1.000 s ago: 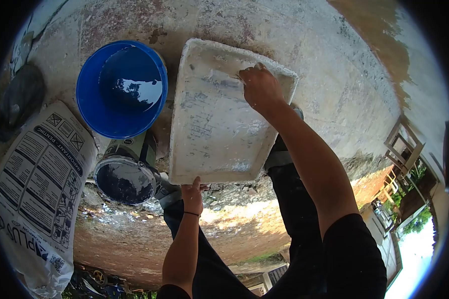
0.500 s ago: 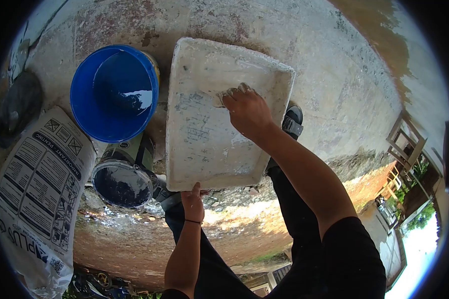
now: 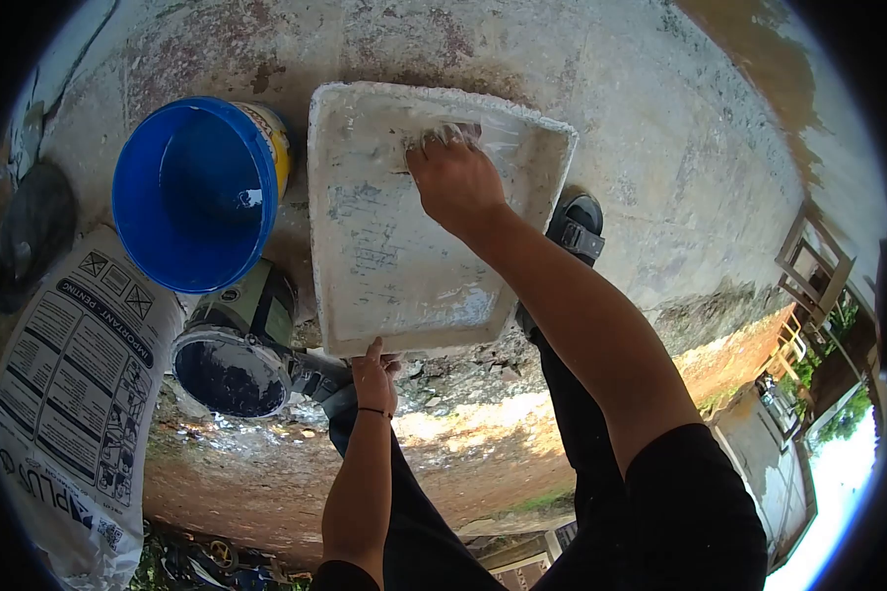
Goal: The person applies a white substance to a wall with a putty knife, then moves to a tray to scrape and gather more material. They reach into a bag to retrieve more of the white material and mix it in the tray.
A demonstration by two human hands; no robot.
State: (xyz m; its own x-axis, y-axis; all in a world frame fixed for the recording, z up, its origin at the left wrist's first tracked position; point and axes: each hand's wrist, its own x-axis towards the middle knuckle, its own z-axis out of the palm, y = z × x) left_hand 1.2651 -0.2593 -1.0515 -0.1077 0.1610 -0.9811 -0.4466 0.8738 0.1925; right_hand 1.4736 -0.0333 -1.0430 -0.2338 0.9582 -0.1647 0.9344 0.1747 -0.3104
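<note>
A shallow off-white tray (image 3: 394, 295) lies in front of me, its rim crusted and its floor smeared with whitish residue and grey marks. My left hand (image 3: 375, 379) grips the near rim, with a digit laid over the edge and the other fingers curled below it. Inside the tray, toward the far side, my right hand (image 3: 458, 177) is closed and pressed to the floor. Its fingers are coated in pale paste. A thin brownish edge shows beside them, but what they hold is mostly hidden.
Left of the tray stands a blue bucket (image 3: 133, 202) with water in it. Nearer me a dark paint-stained pail (image 3: 232, 374) lies tilted. A printed white sack (image 3: 79, 384) is at far left. My sandalled foot (image 3: 581, 227) is beside the tray's right edge.
My right hand has moved across the tray toward its far side and slightly left. The left hand stays on the near rim. The whole view has shifted a little.
</note>
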